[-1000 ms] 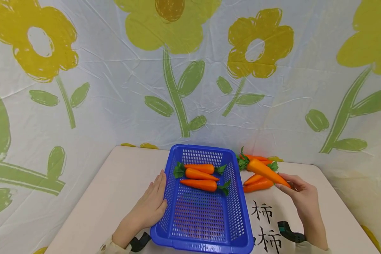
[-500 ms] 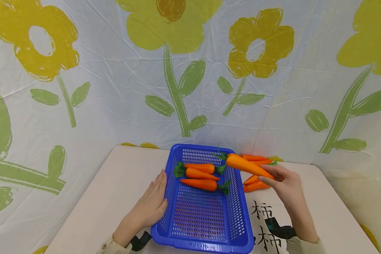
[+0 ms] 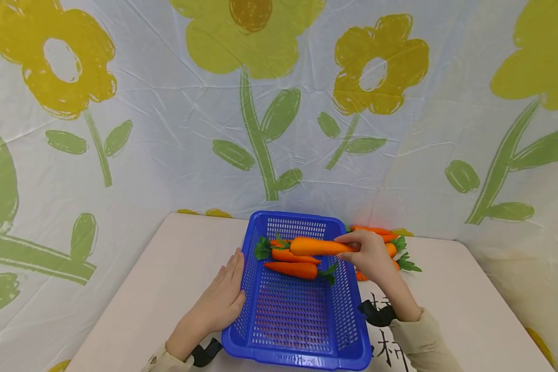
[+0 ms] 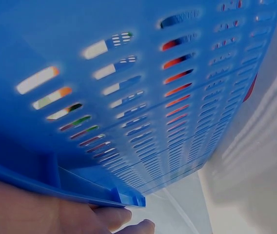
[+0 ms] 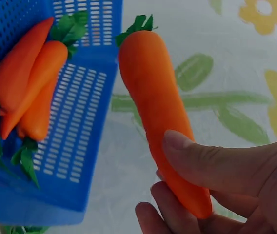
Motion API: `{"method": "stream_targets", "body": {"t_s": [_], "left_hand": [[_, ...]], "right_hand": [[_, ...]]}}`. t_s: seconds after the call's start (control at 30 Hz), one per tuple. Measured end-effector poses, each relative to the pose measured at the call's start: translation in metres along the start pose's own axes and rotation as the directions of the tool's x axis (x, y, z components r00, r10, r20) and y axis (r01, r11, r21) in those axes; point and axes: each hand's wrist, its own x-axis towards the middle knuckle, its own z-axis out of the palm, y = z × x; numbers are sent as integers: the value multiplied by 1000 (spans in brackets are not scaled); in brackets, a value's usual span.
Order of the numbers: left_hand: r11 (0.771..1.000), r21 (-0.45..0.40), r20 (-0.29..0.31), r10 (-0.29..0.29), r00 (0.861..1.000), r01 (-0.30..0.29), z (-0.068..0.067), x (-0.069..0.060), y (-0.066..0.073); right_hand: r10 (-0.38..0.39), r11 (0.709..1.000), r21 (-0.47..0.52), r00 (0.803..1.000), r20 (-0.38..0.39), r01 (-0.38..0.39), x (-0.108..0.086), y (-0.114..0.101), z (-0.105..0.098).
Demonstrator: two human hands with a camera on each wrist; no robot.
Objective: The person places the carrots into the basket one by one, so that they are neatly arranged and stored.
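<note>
My right hand (image 3: 371,258) pinches a carrot (image 3: 318,247) near its tapered tip, above the upper part of the blue basket (image 3: 297,361); its leafy top points left. The right wrist view shows thumb and fingers round that carrot (image 5: 150,83). Three carrots lie in the basket, the lowest one (image 3: 293,269) in full sight and the topmost largely covered by the held one. My left hand (image 3: 216,299) rests with straight fingers against the basket's left side; in the left wrist view, the hand (image 4: 55,214) touches beneath the basket rim (image 4: 70,194).
Right of the basket lie several more carrots (image 3: 372,230), partly hidden behind my right hand. Black brush characters (image 3: 390,351) mark the pale tabletop (image 3: 153,289). A flower-patterned cloth (image 3: 167,129) hangs behind and at both sides.
My right hand has moved left with the carrot, from above the pile to above the basket, and the carrot has turned nearly level. My left hand and the basket have stayed in place.
</note>
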Motion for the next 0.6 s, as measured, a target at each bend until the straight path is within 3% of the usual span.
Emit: {"method": "stream_targets", "body": {"t_s": [0.13,0.27,0.6], "left_hand": [[1000,-3,-6,-1,1000,1,0,0,0],[1000,-9,-8,-2,1000,1,0,1,0],[1000,-12,11,-1,1000,1,-1,-1,0]], "right_hand": [[-60,997,-46,997,41,61,9,-7,11],[-63,995,-73,994,91,69,18,-15,22],[12,990,-140,976,216,19,30,-23,57]]}}
